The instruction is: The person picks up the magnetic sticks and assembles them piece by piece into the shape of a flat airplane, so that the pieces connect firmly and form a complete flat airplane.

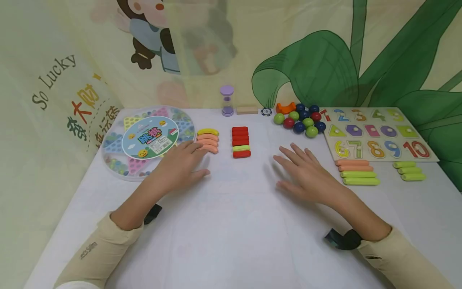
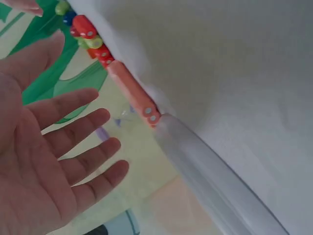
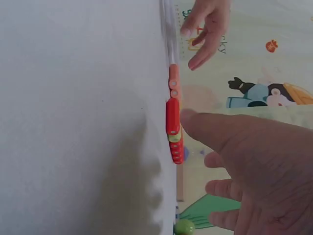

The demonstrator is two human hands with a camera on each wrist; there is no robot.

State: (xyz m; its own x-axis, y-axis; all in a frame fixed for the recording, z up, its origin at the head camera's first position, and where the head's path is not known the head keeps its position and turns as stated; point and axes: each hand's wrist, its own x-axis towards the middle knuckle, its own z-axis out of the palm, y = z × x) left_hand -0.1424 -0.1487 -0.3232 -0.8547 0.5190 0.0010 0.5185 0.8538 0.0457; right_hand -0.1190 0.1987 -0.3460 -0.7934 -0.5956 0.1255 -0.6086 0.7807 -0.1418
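Note:
My left hand [image 1: 180, 165] hovers with fingers spread, by the right edge of a round game box [image 1: 149, 136] and a row of curved salmon and yellow pieces [image 1: 207, 138]. Its fingertips overlap the row in the head view; whether they touch is unclear, though the left wrist view shows the palm apart from the salmon pieces [image 2: 132, 93]. To the right of that row lies a stack of short red pieces [image 1: 240, 135] with one green piece [image 1: 241, 148] among them. My right hand [image 1: 306, 176] is held above the white tabletop, fingers spread, holding nothing.
Blue, green and red balls [image 1: 304, 115] cluster at the back beside an orange curved piece [image 1: 286, 108]. A number puzzle board [image 1: 382, 123] lies at right, salmon and green sticks [image 1: 357, 174] and short green sticks [image 1: 409, 171] before it. An hourglass [image 1: 227, 100] stands by a wooden block [image 1: 247, 110].

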